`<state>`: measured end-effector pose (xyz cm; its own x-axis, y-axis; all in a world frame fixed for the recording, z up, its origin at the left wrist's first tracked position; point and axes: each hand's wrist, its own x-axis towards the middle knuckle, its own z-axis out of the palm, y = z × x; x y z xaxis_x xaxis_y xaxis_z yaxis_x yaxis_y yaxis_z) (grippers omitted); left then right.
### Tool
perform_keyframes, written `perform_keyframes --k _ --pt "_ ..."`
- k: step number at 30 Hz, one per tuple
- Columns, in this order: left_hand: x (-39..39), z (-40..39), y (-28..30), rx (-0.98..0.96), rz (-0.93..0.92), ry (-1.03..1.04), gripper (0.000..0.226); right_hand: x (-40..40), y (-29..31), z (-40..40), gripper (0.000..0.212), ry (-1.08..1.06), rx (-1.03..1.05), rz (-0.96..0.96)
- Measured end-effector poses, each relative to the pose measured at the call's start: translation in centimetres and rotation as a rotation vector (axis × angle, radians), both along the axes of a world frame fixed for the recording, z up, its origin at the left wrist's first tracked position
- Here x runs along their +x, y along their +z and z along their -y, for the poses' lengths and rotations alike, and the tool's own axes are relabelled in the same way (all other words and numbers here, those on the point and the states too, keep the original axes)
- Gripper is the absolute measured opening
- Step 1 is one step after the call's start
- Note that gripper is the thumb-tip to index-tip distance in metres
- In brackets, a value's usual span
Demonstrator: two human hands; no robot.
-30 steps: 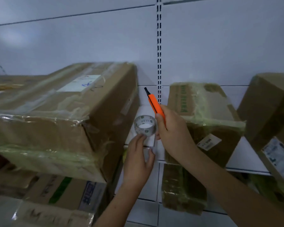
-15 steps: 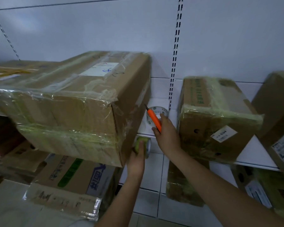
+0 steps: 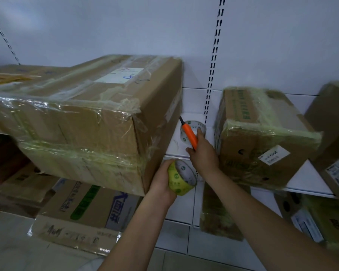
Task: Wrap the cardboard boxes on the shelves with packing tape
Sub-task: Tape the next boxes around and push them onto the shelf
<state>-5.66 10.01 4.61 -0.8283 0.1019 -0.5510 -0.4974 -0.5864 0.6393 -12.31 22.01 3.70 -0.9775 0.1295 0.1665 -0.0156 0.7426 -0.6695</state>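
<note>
Two rolls logged: my left hand (image 3: 161,180) grips the yellow-green tape roll (image 3: 181,178) below the shelf (image 3: 174,147); my right hand (image 3: 203,153) pinches an orange cutter (image 3: 190,134), fingertip on the spent core (image 3: 194,127); roll looks light, rigid, best held around its rim

On your shelf (image 3: 184,147), a tape roll (image 3: 193,130) sits at 12 o'clock between the large box (image 3: 86,122) at 9 and the smaller box (image 3: 262,137) at 3; more boxes (image 3: 86,208) lie beneath.
</note>
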Motion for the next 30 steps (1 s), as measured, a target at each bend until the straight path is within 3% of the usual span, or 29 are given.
perform_keyframes --k 12,17,19,22,24,27,30 --pt "-1.0 -0.7 2.6 0.122 0.108 0.056 0.046 -1.1 -0.7 -0.3 0.089 -0.007 -0.023 0.025" --pt "-2.8 -2.0 4.4 -0.114 0.089 0.082 0.026 -1.9 -0.9 -0.8 0.097 -0.016 -0.079 0.082" --pt "-2.5 -2.6 5.7 -0.379 -0.014 0.066 0.021 -1.6 -0.8 -0.9 0.091 0.000 -0.166 0.088" --pt "-1.6 -4.0 10.4 -0.703 -0.480 0.162 0.015 -1.7 -1.2 -1.0 0.067 0.030 -0.326 0.016" --pt "-1.5 -4.3 13.9 -0.835 -0.714 0.168 0.019 -1.7 -1.4 -1.0 0.072 0.030 -0.283 0.007" --pt "-1.1 -3.6 13.8 -0.894 -0.817 0.098 0.024 -0.7 -1.0 -0.9 0.082 0.057 -0.341 -0.020" --pt "1.3 -2.3 9.5 -0.823 -0.804 0.068 0.022 0.7 -0.7 -0.5 0.062 0.083 -0.220 -0.190"
